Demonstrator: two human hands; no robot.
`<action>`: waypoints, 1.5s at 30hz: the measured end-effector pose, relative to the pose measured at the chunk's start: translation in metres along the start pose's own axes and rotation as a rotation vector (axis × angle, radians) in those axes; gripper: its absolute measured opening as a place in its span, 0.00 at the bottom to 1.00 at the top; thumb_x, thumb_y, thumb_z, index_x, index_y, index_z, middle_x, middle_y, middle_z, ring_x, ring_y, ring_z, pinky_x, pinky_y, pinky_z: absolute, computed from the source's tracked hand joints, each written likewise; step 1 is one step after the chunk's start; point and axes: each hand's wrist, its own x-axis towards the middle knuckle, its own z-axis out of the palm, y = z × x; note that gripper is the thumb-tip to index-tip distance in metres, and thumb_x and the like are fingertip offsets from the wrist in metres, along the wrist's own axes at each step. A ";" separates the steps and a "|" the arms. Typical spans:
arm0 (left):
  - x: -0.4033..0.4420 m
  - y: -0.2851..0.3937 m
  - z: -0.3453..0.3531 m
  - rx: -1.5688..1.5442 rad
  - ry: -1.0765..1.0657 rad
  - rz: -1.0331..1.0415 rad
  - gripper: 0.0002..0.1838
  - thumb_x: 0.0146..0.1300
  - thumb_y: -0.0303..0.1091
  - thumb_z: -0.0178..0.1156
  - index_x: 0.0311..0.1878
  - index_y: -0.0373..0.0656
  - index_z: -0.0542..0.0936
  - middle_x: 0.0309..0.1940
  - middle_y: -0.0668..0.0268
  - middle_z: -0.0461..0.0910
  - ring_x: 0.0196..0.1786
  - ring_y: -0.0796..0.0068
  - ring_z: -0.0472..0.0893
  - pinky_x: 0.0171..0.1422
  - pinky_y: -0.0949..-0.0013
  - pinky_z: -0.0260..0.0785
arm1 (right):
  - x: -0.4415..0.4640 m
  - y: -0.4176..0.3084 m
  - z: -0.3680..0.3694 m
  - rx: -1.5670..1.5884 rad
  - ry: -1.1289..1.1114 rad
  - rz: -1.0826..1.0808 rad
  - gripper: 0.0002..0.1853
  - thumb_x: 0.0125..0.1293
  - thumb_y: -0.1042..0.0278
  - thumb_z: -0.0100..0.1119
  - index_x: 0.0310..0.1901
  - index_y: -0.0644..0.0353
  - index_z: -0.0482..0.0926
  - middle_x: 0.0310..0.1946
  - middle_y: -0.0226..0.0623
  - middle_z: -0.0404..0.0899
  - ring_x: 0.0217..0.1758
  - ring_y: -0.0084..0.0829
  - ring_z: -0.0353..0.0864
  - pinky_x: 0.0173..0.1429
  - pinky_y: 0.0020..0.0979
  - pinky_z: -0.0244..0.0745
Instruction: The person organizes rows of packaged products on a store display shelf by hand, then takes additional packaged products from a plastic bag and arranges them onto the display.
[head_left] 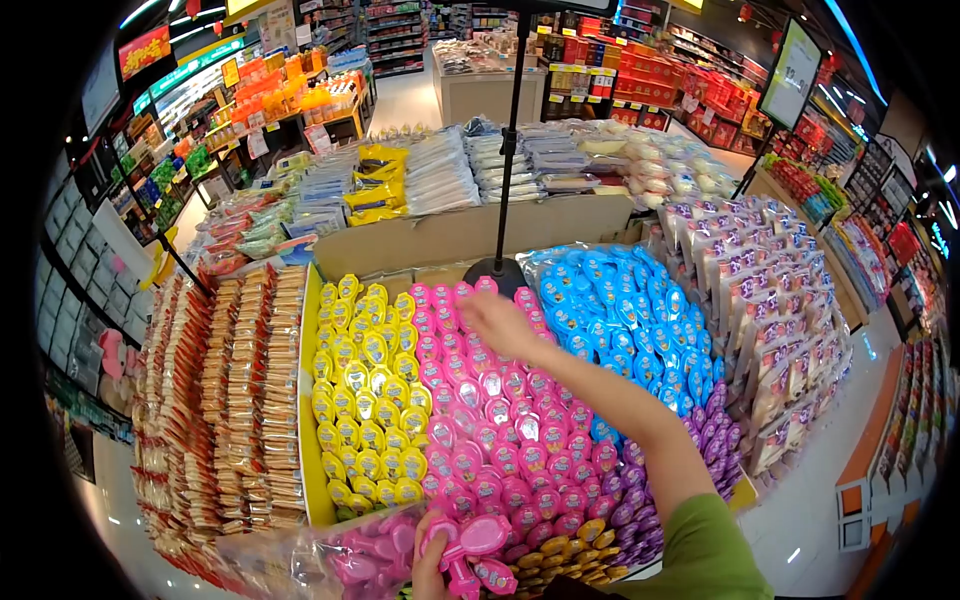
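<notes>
My left hand is at the near edge of the display, its fingers closed around several glossy pink plastic packs with oval heads. Beside it lies a clear plastic bag with more pink packs inside. My right hand reaches over the far end of the pink pack rows, close to the black pole base. Blur hides whether its fingers hold anything. Yellow packs stand in rows on the left, and blue packs on the right.
Purple packs and gold packs fill the near right corner. Stacked brown-red packets line the left side, white bagged goods the right. A cardboard divider and a black pole rise behind. Store shelves surround the display.
</notes>
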 end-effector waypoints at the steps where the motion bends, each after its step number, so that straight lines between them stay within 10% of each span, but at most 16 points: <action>1: 0.002 0.005 0.009 -0.022 0.065 -0.049 0.25 0.71 0.37 0.49 0.67 0.35 0.63 0.67 0.56 0.60 0.69 0.64 0.62 0.71 0.64 0.56 | -0.017 -0.030 -0.007 0.032 -0.138 -0.002 0.12 0.66 0.61 0.54 0.46 0.55 0.79 0.44 0.41 0.79 0.48 0.44 0.78 0.47 0.45 0.74; 4: 0.002 0.012 0.024 -0.059 0.171 -0.126 0.22 0.73 0.33 0.45 0.66 0.34 0.64 0.66 0.58 0.60 0.68 0.65 0.62 0.70 0.65 0.57 | -0.049 -0.081 -0.031 -0.056 -0.423 -0.074 0.11 0.64 0.59 0.55 0.42 0.54 0.81 0.40 0.40 0.80 0.44 0.43 0.80 0.44 0.45 0.76; 11: -0.010 0.002 0.026 -0.111 0.211 -0.190 0.24 0.69 0.36 0.53 0.66 0.41 0.65 0.63 0.62 0.65 0.65 0.70 0.66 0.66 0.69 0.62 | -0.008 0.039 -0.020 -0.366 -0.090 0.191 0.09 0.58 0.59 0.59 0.36 0.51 0.83 0.39 0.39 0.81 0.43 0.42 0.81 0.44 0.45 0.77; 14: 0.006 -0.033 0.002 -0.400 0.180 -0.193 0.19 0.64 0.25 0.55 0.58 0.40 0.69 0.38 0.57 0.80 0.34 0.64 0.82 0.39 0.61 0.77 | 0.011 0.061 -0.008 -0.415 -0.218 0.264 0.12 0.55 0.57 0.62 0.38 0.52 0.82 0.42 0.39 0.81 0.45 0.42 0.82 0.46 0.45 0.77; 17: -0.006 -0.014 0.007 -0.224 0.266 -0.239 0.24 0.68 0.35 0.56 0.66 0.43 0.66 0.61 0.62 0.69 0.63 0.70 0.69 0.66 0.69 0.62 | 0.030 0.063 0.006 -0.501 -0.355 0.364 0.19 0.51 0.54 0.66 0.44 0.52 0.81 0.44 0.40 0.82 0.48 0.42 0.82 0.49 0.45 0.77; 23: 0.002 -0.017 0.000 -0.259 0.260 -0.180 0.23 0.67 0.33 0.57 0.64 0.42 0.68 0.60 0.63 0.70 0.62 0.70 0.70 0.65 0.68 0.63 | 0.053 0.060 0.006 -0.572 -0.560 0.443 0.28 0.46 0.52 0.68 0.50 0.52 0.77 0.47 0.44 0.82 0.52 0.43 0.81 0.53 0.44 0.76; 26: 0.015 -0.038 -0.012 -0.431 0.235 -0.179 0.21 0.66 0.24 0.53 0.61 0.43 0.66 0.38 0.57 0.79 0.30 0.65 0.80 0.34 0.62 0.76 | 0.050 0.074 0.005 -0.462 -0.574 0.361 0.23 0.51 0.53 0.67 0.48 0.53 0.76 0.45 0.40 0.82 0.51 0.43 0.81 0.53 0.41 0.75; 29: 0.014 -0.044 -0.017 -0.415 0.190 -0.168 0.20 0.66 0.23 0.53 0.61 0.43 0.66 0.38 0.57 0.78 0.30 0.65 0.81 0.34 0.63 0.76 | 0.047 0.093 0.003 -0.268 -0.480 0.338 0.22 0.54 0.60 0.65 0.51 0.53 0.74 0.44 0.42 0.82 0.50 0.43 0.81 0.51 0.40 0.75; 38: 0.014 -0.043 -0.021 -0.305 0.172 -0.142 0.21 0.66 0.26 0.52 0.62 0.43 0.66 0.46 0.58 0.78 0.40 0.67 0.81 0.39 0.64 0.77 | 0.042 0.108 0.014 -0.235 -0.369 0.452 0.29 0.60 0.64 0.54 0.65 0.44 0.66 0.54 0.45 0.77 0.58 0.46 0.76 0.59 0.44 0.72; 41: 0.004 -0.016 0.001 -0.206 0.268 -0.202 0.22 0.66 0.33 0.57 0.63 0.43 0.69 0.60 0.63 0.70 0.62 0.70 0.70 0.66 0.68 0.62 | 0.047 0.115 0.015 -0.262 -0.389 0.431 0.27 0.61 0.63 0.51 0.65 0.44 0.68 0.57 0.46 0.76 0.60 0.46 0.75 0.61 0.44 0.71; 45: 0.004 -0.015 0.003 -0.212 0.272 -0.200 0.22 0.66 0.33 0.57 0.63 0.43 0.70 0.60 0.64 0.70 0.62 0.71 0.69 0.66 0.68 0.62 | 0.045 0.103 0.009 -0.249 -0.369 0.460 0.24 0.62 0.63 0.51 0.62 0.43 0.72 0.57 0.43 0.76 0.59 0.46 0.75 0.62 0.44 0.71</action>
